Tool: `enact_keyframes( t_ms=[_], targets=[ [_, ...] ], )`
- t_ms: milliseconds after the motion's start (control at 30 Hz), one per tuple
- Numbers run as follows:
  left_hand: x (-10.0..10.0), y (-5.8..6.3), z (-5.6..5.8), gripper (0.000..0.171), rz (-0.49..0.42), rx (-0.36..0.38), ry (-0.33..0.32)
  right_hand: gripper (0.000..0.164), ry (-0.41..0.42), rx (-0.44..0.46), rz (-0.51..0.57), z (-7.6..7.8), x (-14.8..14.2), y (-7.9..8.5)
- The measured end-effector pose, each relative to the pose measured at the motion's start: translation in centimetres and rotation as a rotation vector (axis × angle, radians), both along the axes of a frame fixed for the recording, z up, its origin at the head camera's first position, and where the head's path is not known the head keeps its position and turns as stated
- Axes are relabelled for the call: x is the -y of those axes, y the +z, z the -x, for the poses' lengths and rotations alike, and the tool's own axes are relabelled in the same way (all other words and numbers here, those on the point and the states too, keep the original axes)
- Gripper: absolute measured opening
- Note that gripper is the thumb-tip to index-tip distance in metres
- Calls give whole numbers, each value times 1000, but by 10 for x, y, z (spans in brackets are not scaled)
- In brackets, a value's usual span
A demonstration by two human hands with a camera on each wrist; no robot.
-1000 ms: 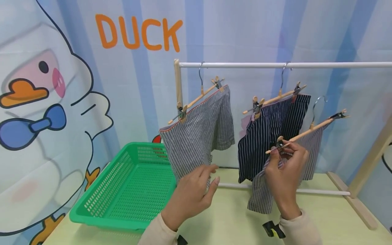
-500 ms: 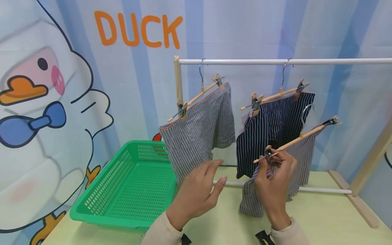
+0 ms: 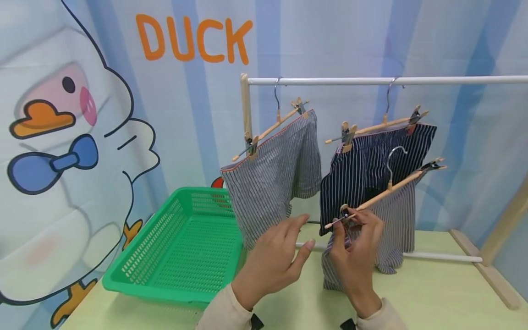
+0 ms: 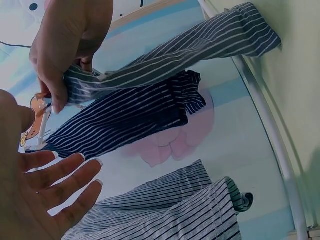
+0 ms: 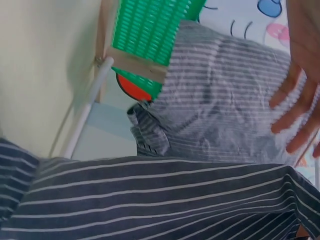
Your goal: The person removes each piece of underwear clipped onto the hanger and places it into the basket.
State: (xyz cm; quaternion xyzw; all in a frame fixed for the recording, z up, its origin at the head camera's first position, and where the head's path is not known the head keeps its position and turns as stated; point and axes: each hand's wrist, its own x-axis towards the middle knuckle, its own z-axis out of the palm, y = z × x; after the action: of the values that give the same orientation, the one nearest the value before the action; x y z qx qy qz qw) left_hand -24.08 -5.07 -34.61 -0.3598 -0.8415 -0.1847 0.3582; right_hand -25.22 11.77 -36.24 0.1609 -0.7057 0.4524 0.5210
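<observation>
My right hand pinches the near clip end of a wooden clip hanger, together with the waistband corner there. Grey striped shorts hang from this hanger, the far corner in its other clip. Its metal hook stands free of the rail, in front of the navy striped shorts. In the right wrist view, a leg of the held shorts fills the lower part. My left hand holds nothing; its fingers are spread near the light grey striped shorts, left of the held hanger.
A white rail carries two hangers with shorts. The rack has a lower bar and a wooden foot at right. A green basket stands left on the pale table, before a duck-print curtain.
My right hand has moved left with the hanger and grey striped shorts, bringing the hook in front of the navy shorts. My left hand stays open and shifts slightly right in the view.
</observation>
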Motion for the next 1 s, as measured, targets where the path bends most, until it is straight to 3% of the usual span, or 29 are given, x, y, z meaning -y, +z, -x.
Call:
enact_keyframes(
  t_ms=[100, 367, 600, 833, 1000],
  targets=[
    [-1, 0, 0, 50, -9, -4, -9, 40, 0, 18, -22, -2, 6, -4],
    [-3, 1, 0, 60, -27, 29, -71, 41, 28, -40, -59, -3, 17, -8],
    [-7, 1, 0, 56, -62, 70, -135, 43, 56, -72, -90, -4, 25, -15],
    [-10, -2, -3, 51, -54, 26, -110, 41, 30, -123, -129, -4, 31, -23],
    [-11, -2, -4, 42, -109, -3, -90, 36, 38, -123, -121, -6, 35, -25]
  ],
)
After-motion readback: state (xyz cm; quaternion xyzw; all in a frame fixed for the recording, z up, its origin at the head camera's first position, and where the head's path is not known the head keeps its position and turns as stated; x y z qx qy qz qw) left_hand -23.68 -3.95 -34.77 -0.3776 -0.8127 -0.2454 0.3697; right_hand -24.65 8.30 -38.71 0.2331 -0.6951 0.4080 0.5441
